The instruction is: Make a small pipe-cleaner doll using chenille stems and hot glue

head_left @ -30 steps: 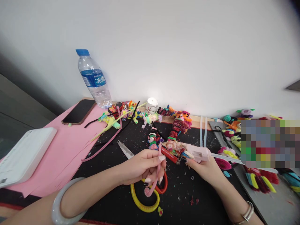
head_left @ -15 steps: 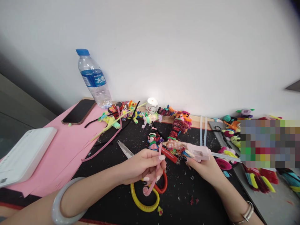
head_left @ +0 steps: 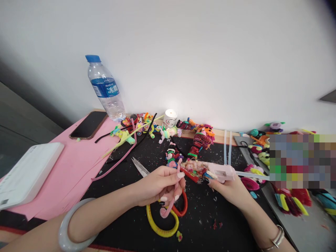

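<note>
Between thumb and fingers, my left hand (head_left: 165, 183) pinches a pink pipe cleaner (head_left: 170, 206) whose lower end is curled into a small coil. My right hand (head_left: 228, 187) is wrapped round a pale pink glue gun (head_left: 223, 170), fuzz-covered toward its nozzle, with a clear glue stick (head_left: 252, 175) coming out of its back. The nozzle points left, close to the pipe cleaner's upper end; I cannot tell if they touch. Under my left hand lie open scissors (head_left: 162, 231) with yellow and red handles. A red object (head_left: 191, 176) lies partly hidden below the gun.
Fuzzy pipe-cleaner figures (head_left: 172, 132) and a white paper cup (head_left: 170, 118) line the wall. A water bottle (head_left: 105, 91), phone (head_left: 88, 125) and white box (head_left: 31, 171) stand left, near pink paper (head_left: 70, 168). Two glue sticks (head_left: 227, 147) lie behind the gun; a grey board (head_left: 286, 224) is right.
The glue gun's nozzle has shifted slightly right and down, away from the pipe cleaner's tip, covering more of the red object. My left hand stays nearly still.
</note>
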`<state>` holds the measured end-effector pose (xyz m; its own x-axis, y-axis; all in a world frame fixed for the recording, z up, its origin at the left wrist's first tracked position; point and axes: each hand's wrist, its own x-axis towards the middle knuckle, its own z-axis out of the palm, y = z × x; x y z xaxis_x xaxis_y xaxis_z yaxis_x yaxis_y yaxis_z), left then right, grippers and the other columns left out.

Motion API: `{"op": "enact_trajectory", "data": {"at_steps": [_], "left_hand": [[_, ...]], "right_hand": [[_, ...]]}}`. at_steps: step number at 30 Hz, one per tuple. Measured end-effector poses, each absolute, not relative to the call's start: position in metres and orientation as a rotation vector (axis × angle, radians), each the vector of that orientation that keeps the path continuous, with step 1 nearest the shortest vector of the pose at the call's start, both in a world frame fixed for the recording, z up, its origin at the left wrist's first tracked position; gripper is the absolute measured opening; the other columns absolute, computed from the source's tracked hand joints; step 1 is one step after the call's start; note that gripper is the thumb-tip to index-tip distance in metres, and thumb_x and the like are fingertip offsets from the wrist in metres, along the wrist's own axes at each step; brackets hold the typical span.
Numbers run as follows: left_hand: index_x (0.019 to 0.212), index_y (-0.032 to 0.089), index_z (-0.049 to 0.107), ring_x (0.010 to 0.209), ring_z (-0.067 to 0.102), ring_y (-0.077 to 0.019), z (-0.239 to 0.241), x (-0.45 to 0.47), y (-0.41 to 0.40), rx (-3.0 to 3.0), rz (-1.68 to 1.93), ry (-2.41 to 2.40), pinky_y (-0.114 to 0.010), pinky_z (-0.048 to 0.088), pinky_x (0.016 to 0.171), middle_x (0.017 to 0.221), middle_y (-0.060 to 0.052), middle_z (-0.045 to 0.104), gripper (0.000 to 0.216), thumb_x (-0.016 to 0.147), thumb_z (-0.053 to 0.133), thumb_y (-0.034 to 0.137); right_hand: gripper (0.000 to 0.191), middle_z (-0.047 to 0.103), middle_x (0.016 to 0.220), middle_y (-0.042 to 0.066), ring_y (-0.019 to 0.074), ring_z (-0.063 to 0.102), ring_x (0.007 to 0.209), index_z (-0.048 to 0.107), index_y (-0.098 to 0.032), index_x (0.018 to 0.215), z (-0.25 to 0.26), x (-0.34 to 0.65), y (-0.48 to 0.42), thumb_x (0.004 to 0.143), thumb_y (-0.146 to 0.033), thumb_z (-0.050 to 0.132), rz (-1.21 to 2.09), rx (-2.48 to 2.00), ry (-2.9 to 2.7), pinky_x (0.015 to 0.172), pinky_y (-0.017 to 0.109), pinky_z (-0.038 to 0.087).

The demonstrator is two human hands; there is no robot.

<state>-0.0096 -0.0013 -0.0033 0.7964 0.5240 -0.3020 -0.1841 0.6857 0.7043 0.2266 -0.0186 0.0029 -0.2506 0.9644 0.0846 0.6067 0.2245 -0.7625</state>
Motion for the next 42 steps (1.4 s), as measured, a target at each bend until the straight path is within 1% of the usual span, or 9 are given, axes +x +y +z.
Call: {"op": "enact_trajectory", "data": {"at_steps": [3,6,11,17,21,28,32,36,42], "left_hand": [[0.075,0.011,0.055,0.03,0.03,-0.001,-0.0039,-0.01,-0.001,0.712,0.414,0.521,-0.013,0.02,0.03,0.051,0.001,0.057,0.026,0.085,0.053,0.035],[0.074,0.011,0.055,0.03,0.03,-0.001,-0.0044,-0.0104,-0.0009,0.71,0.41,0.517,-0.013,0.021,0.029,0.051,0.001,0.057,0.026,0.085,0.053,0.035],[0.074,0.01,0.055,0.03,0.031,-0.0005,-0.005,-0.0108,-0.0012,0.711,0.413,0.507,-0.012,0.022,0.03,0.051,0.001,0.056,0.026,0.087,0.052,0.033],[0.075,0.011,0.056,0.03,0.03,-0.001,-0.0058,-0.0113,-0.0013,0.717,0.412,0.501,-0.013,0.026,0.03,0.052,0.001,0.056,0.025,0.086,0.052,0.033],[0.074,0.01,0.056,0.03,0.03,-0.0005,-0.0057,-0.0116,-0.0011,0.713,0.408,0.506,-0.012,0.024,0.03,0.051,0.001,0.056,0.026,0.085,0.053,0.033],[0.075,0.011,0.056,0.03,0.03,-0.0012,-0.006,-0.0114,-0.0006,0.707,0.402,0.497,-0.014,0.028,0.03,0.051,0.001,0.056,0.026,0.085,0.054,0.034],[0.075,0.011,0.056,0.03,0.03,-0.0009,-0.0069,-0.0109,-0.001,0.702,0.411,0.512,-0.013,0.024,0.029,0.051,0.002,0.056,0.026,0.084,0.055,0.035],[0.074,0.01,0.056,0.029,0.03,-0.0008,-0.0069,-0.011,-0.0015,0.709,0.413,0.514,-0.013,0.023,0.029,0.051,0.002,0.055,0.026,0.083,0.056,0.035],[0.073,0.01,0.057,0.03,0.03,-0.0004,-0.0065,-0.0112,-0.0018,0.707,0.412,0.515,-0.013,0.023,0.03,0.051,0.002,0.055,0.026,0.084,0.056,0.034]], "right_hand": [[0.013,0.063,0.062,0.002,0.014,0.053,0.053,0.065,-0.014,0.073,0.0048,0.2251,-0.0176,0.073,-0.024,0.057,0.864,-1.432,-1.955,0.05,0.023,0.046],[0.012,0.065,0.066,0.003,0.015,0.055,0.056,0.064,-0.014,0.072,0.0058,0.2243,-0.017,0.073,-0.024,0.056,0.908,-1.431,-1.947,0.052,0.023,0.046],[0.014,0.067,0.068,0.002,0.0159,0.057,0.058,0.067,-0.016,0.079,0.0045,0.2258,-0.018,0.074,-0.024,0.056,0.853,-1.434,-1.933,0.054,0.024,0.048],[0.015,0.062,0.06,0.001,0.0146,0.053,0.052,0.067,-0.015,0.08,0.0035,0.2268,-0.0171,0.075,-0.024,0.056,0.806,-1.427,-1.93,0.049,0.023,0.045],[0.015,0.059,0.057,0.001,0.0136,0.05,0.05,0.065,-0.015,0.078,0.0036,0.2265,-0.0169,0.076,-0.027,0.056,0.79,-1.43,-1.901,0.047,0.022,0.043],[0.014,0.063,0.062,0.002,0.0147,0.053,0.054,0.066,-0.015,0.077,0.0031,0.2269,-0.0174,0.074,-0.024,0.056,0.807,-1.413,-1.936,0.05,0.023,0.045],[0.012,0.064,0.065,0.003,0.0149,0.053,0.055,0.065,-0.014,0.074,0.0025,0.2272,-0.0179,0.071,-0.023,0.057,0.876,-1.422,-1.963,0.051,0.023,0.045],[0.011,0.062,0.063,0.002,0.0149,0.054,0.056,0.064,-0.015,0.073,0.0006,0.2279,-0.018,0.073,-0.023,0.056,0.872,-1.417,-1.918,0.052,0.023,0.045],[0.011,0.057,0.057,-0.001,0.0119,0.047,0.049,0.063,-0.016,0.078,0.0005,0.2289,-0.0178,0.077,-0.025,0.056,0.817,-1.451,-1.866,0.047,0.021,0.042]]}}
